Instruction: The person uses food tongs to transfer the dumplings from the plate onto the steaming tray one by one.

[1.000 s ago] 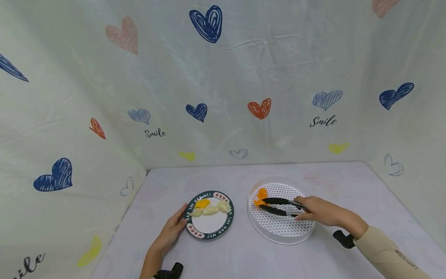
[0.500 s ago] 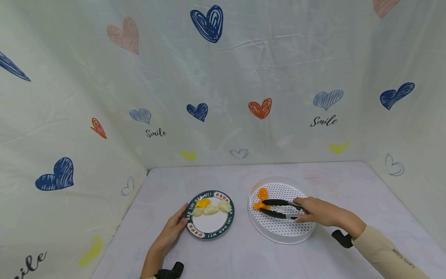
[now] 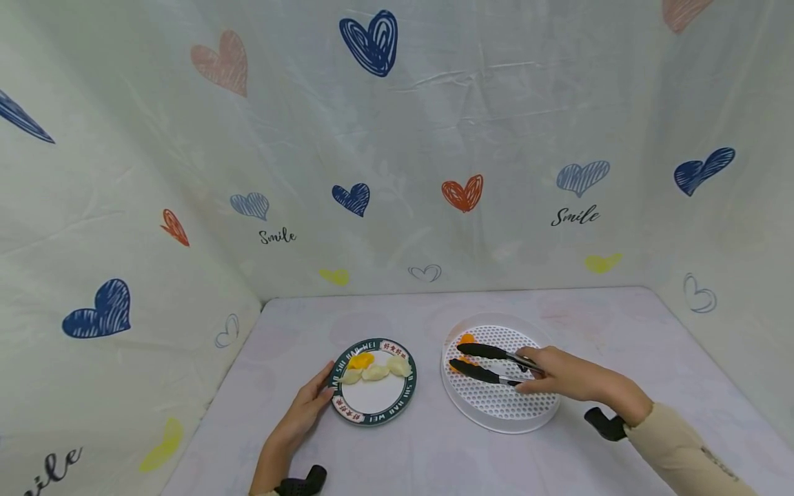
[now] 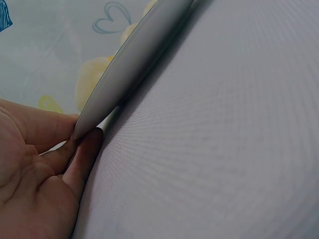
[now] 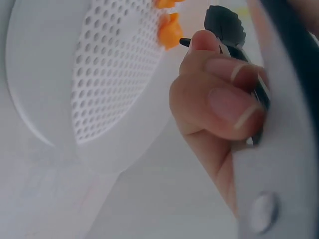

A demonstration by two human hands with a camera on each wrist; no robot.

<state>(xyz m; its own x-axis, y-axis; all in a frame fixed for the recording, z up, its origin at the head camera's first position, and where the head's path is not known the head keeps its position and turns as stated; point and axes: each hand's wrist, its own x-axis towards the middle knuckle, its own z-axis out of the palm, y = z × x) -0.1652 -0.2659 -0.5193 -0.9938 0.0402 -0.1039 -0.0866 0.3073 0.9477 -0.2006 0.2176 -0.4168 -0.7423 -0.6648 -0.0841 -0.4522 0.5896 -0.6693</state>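
Note:
My left hand pinches the left rim of a round plate with a green lettered border; the left wrist view shows the thumb above and fingers under the rim. Several pale dumplings and a yellow one lie in the plate's far half. My right hand grips black-tipped metal tongs, their arms spread apart, above a round white perforated steamer tray. Two orange dumplings sit by its left rim, the farther one and the nearer one, partly hidden by the tongs in the head view.
Both vessels stand on a white-covered table, the plate left of the tray with a gap between. A white curtain printed with hearts hangs behind the table and along its sides.
The right hand has shifted the tongs slightly left and away from me, so their tips now overlap both orange dumplings in the head view. The left hand and plate stay put.

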